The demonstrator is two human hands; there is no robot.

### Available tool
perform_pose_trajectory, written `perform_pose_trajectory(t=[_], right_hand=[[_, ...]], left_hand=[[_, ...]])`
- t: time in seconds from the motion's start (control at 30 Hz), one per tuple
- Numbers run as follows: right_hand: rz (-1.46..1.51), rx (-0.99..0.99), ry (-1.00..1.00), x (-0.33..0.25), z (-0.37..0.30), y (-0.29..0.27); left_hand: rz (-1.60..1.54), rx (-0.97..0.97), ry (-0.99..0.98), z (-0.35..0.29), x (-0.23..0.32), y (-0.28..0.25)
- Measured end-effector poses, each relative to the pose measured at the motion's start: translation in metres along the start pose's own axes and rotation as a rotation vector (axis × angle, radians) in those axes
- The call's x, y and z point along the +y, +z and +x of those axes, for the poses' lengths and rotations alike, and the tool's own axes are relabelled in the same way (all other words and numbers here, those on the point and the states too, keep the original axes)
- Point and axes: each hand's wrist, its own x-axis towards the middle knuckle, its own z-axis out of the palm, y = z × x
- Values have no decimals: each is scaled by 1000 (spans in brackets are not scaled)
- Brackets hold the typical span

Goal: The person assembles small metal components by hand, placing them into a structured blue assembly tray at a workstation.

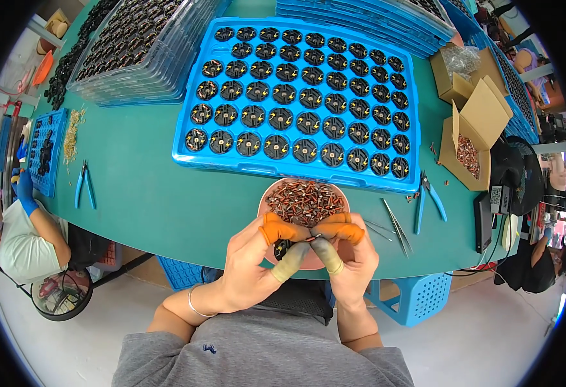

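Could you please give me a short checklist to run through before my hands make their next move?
1. Finger covers on: ok; thumb and index finger are covered on the left hand and right hand.
2. Grip at the fingertips: cannot tell; what is between them is mostly hidden.
3. Black disc secure: cannot tell; it shows only partly beneath the left hand.
4. Bowl stocked: ok; many small parts lie in it.
5. Tweezers clear of the hands: ok; they lie to the right.
6. Table tidy: not ok; loose bits lie by the right-side pliers.
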Motion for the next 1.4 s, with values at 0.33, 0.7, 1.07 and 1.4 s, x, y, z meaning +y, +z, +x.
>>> perform_pose_trajectory(t=[0.33, 0.7, 1.07, 1.4], right_hand=[[-149, 129, -193, 5, -7, 5], [155, 192, -42, 6, 4, 6], [91, 132, 1, -2, 4, 3], [135, -9, 96, -4, 3, 2]], left_hand=[[31, 40, -29, -6, 6, 6], [-183, -142, -137, 1, 7, -5], [-69, -99, -111, -4, -8, -6], [-23, -124, -24, -1, -8, -13]])
